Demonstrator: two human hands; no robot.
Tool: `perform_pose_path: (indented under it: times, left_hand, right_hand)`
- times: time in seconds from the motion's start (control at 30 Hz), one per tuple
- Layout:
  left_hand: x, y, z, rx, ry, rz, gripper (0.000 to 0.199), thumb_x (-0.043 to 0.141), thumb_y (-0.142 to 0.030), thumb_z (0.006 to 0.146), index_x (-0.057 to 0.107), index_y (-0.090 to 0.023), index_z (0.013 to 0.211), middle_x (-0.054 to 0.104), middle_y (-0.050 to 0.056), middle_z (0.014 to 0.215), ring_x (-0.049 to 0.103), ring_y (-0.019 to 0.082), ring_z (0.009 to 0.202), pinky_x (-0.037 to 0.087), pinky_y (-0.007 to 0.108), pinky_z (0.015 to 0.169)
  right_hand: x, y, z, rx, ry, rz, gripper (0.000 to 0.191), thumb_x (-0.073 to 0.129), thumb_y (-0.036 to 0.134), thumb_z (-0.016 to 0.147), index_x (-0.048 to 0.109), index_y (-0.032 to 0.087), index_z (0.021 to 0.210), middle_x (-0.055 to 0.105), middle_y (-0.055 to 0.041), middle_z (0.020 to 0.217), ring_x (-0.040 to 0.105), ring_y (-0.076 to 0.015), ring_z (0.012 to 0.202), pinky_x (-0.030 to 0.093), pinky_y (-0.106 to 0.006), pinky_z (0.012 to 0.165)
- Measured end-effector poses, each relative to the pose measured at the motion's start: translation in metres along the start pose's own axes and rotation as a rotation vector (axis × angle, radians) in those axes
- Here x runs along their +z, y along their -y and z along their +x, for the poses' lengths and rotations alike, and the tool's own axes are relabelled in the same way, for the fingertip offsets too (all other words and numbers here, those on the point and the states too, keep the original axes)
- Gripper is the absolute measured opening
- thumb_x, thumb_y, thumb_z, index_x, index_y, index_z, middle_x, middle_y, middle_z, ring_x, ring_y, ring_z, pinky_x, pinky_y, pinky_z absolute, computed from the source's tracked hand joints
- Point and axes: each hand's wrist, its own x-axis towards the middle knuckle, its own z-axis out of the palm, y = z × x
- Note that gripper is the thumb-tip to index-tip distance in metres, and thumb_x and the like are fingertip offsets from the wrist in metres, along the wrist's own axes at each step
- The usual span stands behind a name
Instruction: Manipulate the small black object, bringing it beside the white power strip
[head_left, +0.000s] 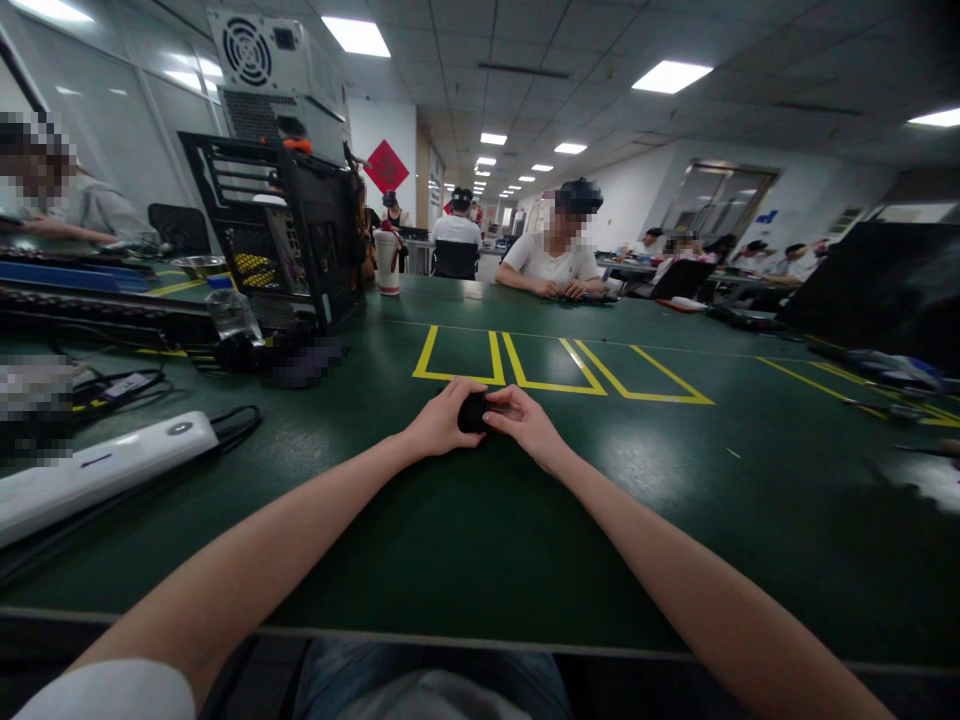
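Both hands meet over the middle of the green table [487, 540], just in front of the yellow tape marks. A small black rounded object [472, 412] sits in my left hand [442, 418], its fingers and thumb wrapped around it. What kind of thing it is, I cannot make out. My right hand [523, 425] is closed in a pinch at the right side of the black object. Its fingertips are at the object's edge, and whatever they pinch is too small to name.
Yellow tape outlines [525, 382] lie beyond my hands. At left are a white power strip [112, 475] with cables, a plastic bottle [232, 312] and an open black computer case [289, 235]. A paper cup [388, 262] stands farther back. Across the table sits a person [555, 255].
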Motion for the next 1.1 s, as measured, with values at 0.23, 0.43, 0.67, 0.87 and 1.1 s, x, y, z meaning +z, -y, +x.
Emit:
perform_pose_path:
  times: [0.23,0.43,0.67,0.87,1.1]
  left_hand:
    - [0.000,0.000,0.000,-0.017,0.015,0.004,0.060,0.065,-0.023,0.058,0.038,-0.022,0.112,0.046,0.005,0.110,0.046,0.022,0.104,0.041,0.038,0.087]
    - [-0.001,-0.002,0.001,-0.026,0.019,0.004,0.060,0.065,-0.024,0.059,0.038,-0.023,0.113,0.046,0.005,0.110,0.046,0.022,0.104,0.042,0.038,0.086]
    - [-0.006,-0.009,-0.002,-0.034,0.035,-0.012,0.057,0.065,-0.023,0.059,0.039,-0.022,0.110,0.046,0.005,0.107,0.048,0.021,0.100,0.042,0.036,0.084]
    - [-0.011,-0.011,-0.007,-0.066,0.044,-0.025,0.057,0.065,-0.022,0.059,0.039,-0.023,0.110,0.046,0.004,0.107,0.048,0.021,0.098,0.043,0.037,0.083]
    - [-0.010,-0.011,-0.007,-0.094,0.063,-0.033,0.057,0.066,-0.024,0.060,0.039,-0.024,0.110,0.045,0.004,0.107,0.049,0.020,0.096,0.045,0.036,0.080]
  right_hand:
    - [-0.003,-0.002,0.000,0.003,0.057,0.002,0.037,0.067,0.022,0.062,0.050,0.020,0.095,0.054,-0.0031,0.102,0.054,-0.0165,0.098,0.040,-0.039,0.092]
    - [0.000,-0.001,-0.001,0.005,0.019,0.037,0.029,0.065,0.026,0.065,0.050,0.021,0.088,0.054,-0.0009,0.096,0.057,-0.0141,0.087,0.045,-0.036,0.085]
    - [0.000,0.003,-0.002,0.076,0.057,-0.004,0.037,0.065,0.026,0.066,0.050,0.021,0.099,0.054,-0.0037,0.105,0.055,-0.0166,0.096,0.042,-0.039,0.090]
    - [0.005,0.009,-0.006,0.066,0.095,0.042,0.033,0.066,0.022,0.064,0.049,0.021,0.091,0.054,-0.0009,0.099,0.055,-0.0157,0.096,0.043,-0.037,0.089]
    - [0.006,0.009,-0.004,0.091,0.026,-0.003,0.033,0.063,0.025,0.068,0.049,0.020,0.097,0.055,-0.0034,0.101,0.055,-0.0169,0.097,0.042,-0.039,0.090]
